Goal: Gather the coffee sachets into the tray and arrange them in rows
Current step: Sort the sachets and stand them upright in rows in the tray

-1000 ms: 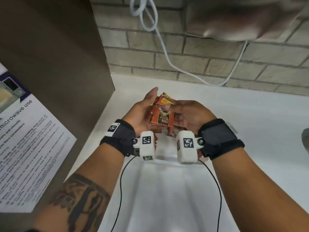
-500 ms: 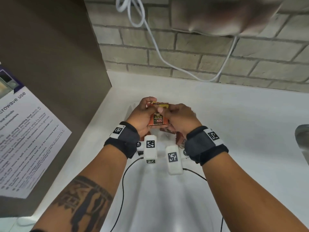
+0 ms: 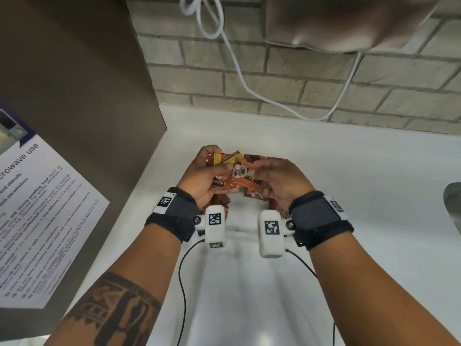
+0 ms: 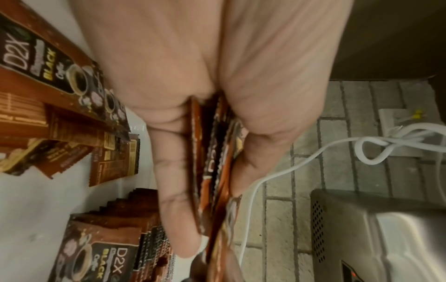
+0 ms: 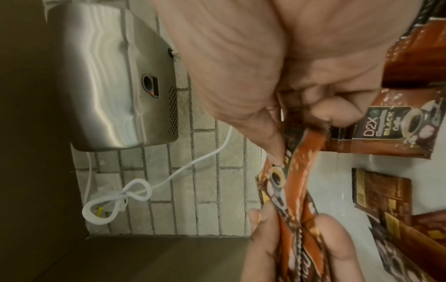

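My left hand [image 3: 207,171] and right hand [image 3: 272,176] hold a bundle of orange-brown coffee sachets [image 3: 237,171] between them, just above the white counter. In the left wrist view the bundle [image 4: 212,171] sits edge-on between thumb and fingers. In the right wrist view my right thumb and fingers pinch the sachets [image 5: 299,171], and the left hand's fingertips [image 5: 263,248] grip them lower down. More sachets [image 4: 96,253] lie below, some stacked in a row, others loose [image 4: 48,118]. A pale tray [image 3: 242,221] shows faintly under the hands; its edges are hard to tell.
A brown cabinet wall [image 3: 74,96] with a microwave notice [image 3: 42,221] stands at the left. A steel wall unit [image 5: 111,76] and a white cable [image 3: 237,76] hang on the brick wall behind. A metal object [image 3: 452,203] sits at the right edge.
Both hands stayed together on the bundle. The sachets, held as a tight upright stack half a second ago, are now fanned out wider between the hands.
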